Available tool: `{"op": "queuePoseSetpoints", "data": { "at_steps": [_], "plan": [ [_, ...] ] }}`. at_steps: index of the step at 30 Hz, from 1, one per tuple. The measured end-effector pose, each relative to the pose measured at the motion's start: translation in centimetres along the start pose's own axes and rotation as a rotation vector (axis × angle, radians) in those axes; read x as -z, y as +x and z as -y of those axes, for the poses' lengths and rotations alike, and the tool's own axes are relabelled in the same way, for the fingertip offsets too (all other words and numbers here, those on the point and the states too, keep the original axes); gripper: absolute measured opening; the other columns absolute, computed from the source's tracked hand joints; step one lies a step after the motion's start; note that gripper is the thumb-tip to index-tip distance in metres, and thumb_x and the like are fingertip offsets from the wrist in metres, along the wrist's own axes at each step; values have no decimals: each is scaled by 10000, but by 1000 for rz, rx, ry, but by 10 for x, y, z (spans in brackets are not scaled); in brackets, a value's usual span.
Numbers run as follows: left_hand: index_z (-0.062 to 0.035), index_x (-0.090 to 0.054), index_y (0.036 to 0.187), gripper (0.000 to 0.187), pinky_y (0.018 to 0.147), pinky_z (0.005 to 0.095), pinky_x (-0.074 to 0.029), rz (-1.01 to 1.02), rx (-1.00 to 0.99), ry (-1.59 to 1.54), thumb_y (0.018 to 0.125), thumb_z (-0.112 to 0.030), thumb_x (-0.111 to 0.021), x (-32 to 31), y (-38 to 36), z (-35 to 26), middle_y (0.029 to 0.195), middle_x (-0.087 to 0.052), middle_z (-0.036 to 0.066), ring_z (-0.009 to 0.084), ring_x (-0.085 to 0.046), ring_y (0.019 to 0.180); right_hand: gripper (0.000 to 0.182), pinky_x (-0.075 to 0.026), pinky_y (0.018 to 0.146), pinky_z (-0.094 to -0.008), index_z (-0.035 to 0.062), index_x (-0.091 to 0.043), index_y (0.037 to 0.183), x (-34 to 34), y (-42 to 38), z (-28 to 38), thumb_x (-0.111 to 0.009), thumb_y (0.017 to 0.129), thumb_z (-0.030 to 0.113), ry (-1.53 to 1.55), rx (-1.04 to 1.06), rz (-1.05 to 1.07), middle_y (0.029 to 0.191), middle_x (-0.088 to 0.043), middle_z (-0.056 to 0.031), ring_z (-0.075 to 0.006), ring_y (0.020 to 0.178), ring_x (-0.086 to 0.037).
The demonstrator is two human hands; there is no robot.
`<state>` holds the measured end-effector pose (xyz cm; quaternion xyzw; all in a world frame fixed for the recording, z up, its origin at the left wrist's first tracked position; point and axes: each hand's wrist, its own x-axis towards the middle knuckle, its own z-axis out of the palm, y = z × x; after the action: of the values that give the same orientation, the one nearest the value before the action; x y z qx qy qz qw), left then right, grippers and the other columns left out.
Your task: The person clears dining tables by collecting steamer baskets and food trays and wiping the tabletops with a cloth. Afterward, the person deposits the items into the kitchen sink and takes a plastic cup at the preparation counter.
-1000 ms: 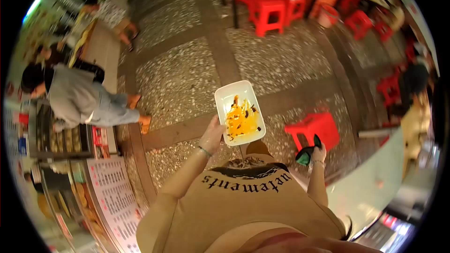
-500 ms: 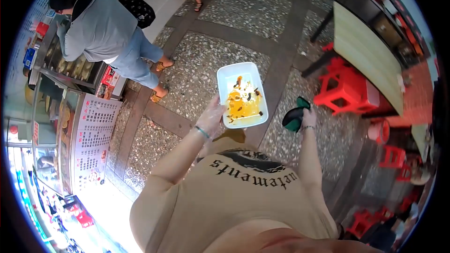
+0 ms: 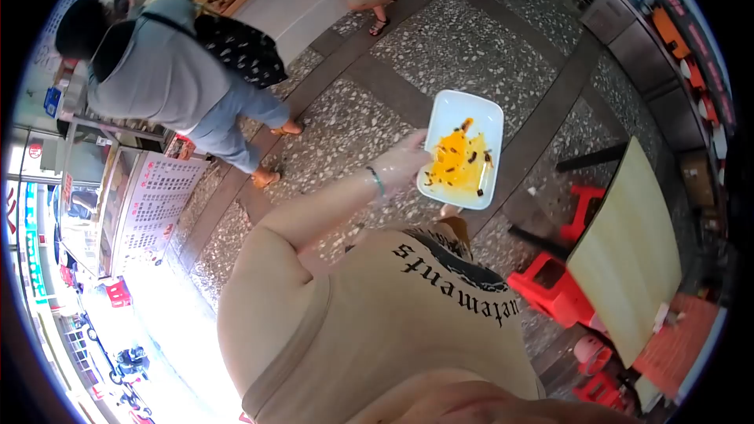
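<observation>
My left hand [image 3: 402, 163], in what looks like a clear thin glove, grips the near left side of a white rectangular tray [image 3: 484, 116]. Orange-yellow sauce [image 3: 452, 155] with dark bits is smeared over the tray's inside. The tray is held out in front of my chest, above the stone-patterned floor. Some of my fingers are hidden beneath it. My right hand and the thing it carried are out of sight.
A person in grey [image 3: 169, 71] with a black bag [image 3: 243, 51] stands at the stall on the left. Another person's legs [image 3: 373, 4] show at the far end. On the right are a wooden table [image 3: 632, 251], a red stool [image 3: 550, 290] and a metal counter [image 3: 628, 31].
The view has swung round, and the tray now sits further right in it. My right hand, earlier holding a dark green and black object, has left the view.
</observation>
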<state>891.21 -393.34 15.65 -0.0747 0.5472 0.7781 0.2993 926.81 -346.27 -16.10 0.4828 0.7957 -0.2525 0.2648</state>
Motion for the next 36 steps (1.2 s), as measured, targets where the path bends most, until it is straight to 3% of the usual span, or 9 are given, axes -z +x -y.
{"op": "queuePoseSetpoints", "data": {
  "at_steps": [8, 11, 15, 18, 22, 23, 27, 32, 36],
  "plan": [
    [-26, -343, 1345, 517, 850, 307, -508, -237, -7, -170, 839, 26, -436, -54, 276, -143, 1156, -556, 120, 204, -596, 1001, 461, -436, 912, -439, 36, -558, 1198, 147, 264, 323, -450, 886, 358, -244, 538, -150, 1165, -569, -258, -416, 1071, -547],
    [-12, -333, 1350, 536, 898, 318, -484, -277, -89, -287, 826, 46, -430, -52, 376, -208, 1185, -539, 134, 219, -573, 1053, 517, -433, 950, -438, 24, -470, 1279, 302, 237, 677, -487, 858, 324, -365, 365, -85, 1201, -560, -219, -391, 1121, -528],
    [-16, -332, 1357, 548, 950, 322, -447, -330, -173, -186, 822, 56, -425, -16, 537, -272, 1217, -519, 149, 224, -534, 1118, 444, -444, 922, -417, 8, -562, 1176, 373, 353, 918, -529, 784, 212, 42, 694, -242, 1142, -586, -243, -375, 1074, -558],
    [-18, -335, 1361, 543, 925, 316, -461, -256, -151, -241, 830, 47, -430, -1, 672, -354, 1215, -523, 144, 224, -552, 1091, 442, -443, 919, -428, 18, -562, 1174, 409, 432, 1008, -518, 785, 224, 94, 643, -250, 1137, -582, -249, -389, 1066, -554],
    [-27, -329, 1373, 536, 872, 304, -491, -216, -92, -195, 850, 34, -430, -7, 836, -467, 1207, -535, 147, 206, -578, 1044, 579, -418, 953, -432, 7, -446, 1307, 436, 482, 1007, -475, 789, 264, -139, 127, 55, 1175, -557, -267, -399, 1110, -528],
    [-30, -326, 1376, 535, 863, 302, -496, -182, -114, -125, 855, 31, -431, -7, 881, -495, 1208, -536, 147, 203, -583, 1037, 556, -423, 947, -400, 11, -414, 1333, 411, 541, 953, -465, 839, 260, -322, 400, -65, 1188, -566, -239, -364, 1102, -546],
    [-24, -314, 1378, 536, 874, 310, -494, -86, -56, -210, 856, 34, -423, -16, 1041, -599, 1205, -535, 153, 213, -586, 1044, 420, -401, 980, -451, 35, -526, 1248, 408, 607, 944, -443, 857, 166, -185, -97, 66, 1281, -489, -245, -386, 1171, -492],
    [-14, -337, 1348, 515, 897, 320, -498, -87, -110, -254, 841, 33, -419, -31, 1234, -708, 1199, -537, 158, 223, -588, 1049, 413, -401, 989, -444, 36, -528, 1250, 482, 755, 1135, -433, 863, 143, -268, -38, 74, 1301, -475, -237, -387, 1182, -481],
    [-19, -339, 1349, 520, 868, 314, -515, -128, -95, -251, 838, 33, -420, -18, 1416, -834, 1158, -550, 156, 223, -599, 1024, 408, -400, 996, -438, 36, -530, 1252, 579, 905, 1437, -425, 868, 124, -478, 271, 21, 1317, -464, -230, -387, 1192, -473]
  ]
}}
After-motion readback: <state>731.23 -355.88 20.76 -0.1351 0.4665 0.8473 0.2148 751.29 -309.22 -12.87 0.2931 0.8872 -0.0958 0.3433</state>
